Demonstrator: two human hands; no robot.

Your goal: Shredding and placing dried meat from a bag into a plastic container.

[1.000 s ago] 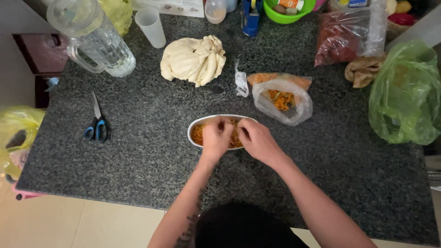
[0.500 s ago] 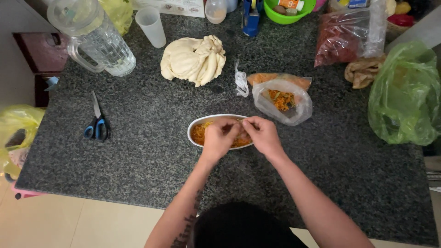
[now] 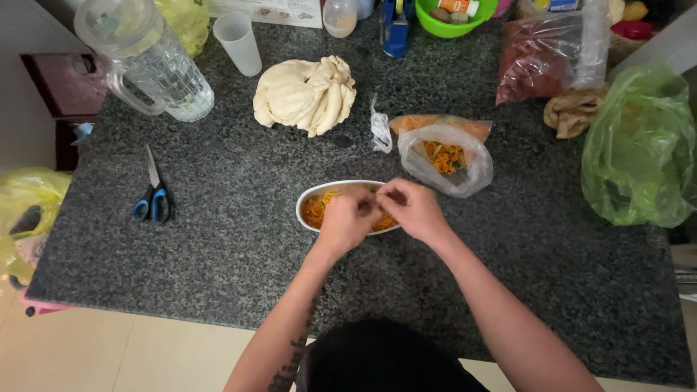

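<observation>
A white oval dish (image 3: 312, 197) of orange shredded filling sits on the dark granite counter (image 3: 239, 239) in front of me. My left hand (image 3: 347, 219) and my right hand (image 3: 411, 208) meet over the dish, fingertips pinched together on a small piece of something pale; what it is I cannot tell. Both hands hide the right half of the dish. Behind it lies a clear plastic bag (image 3: 446, 156) with more orange filling. A pile of pale folded dough (image 3: 305, 94) rests further back.
Blue-handled scissors (image 3: 152, 196) lie at the left. A glass jug (image 3: 149, 62) and a plastic cup (image 3: 238, 42) stand at the back left. A green plastic bag (image 3: 639, 145), a red bag (image 3: 541, 62) and a green bowl (image 3: 454, 11) crowd the back right.
My hands have lifted slightly from the filling and come together over the dish's right side, fingertips now pinching between them.
</observation>
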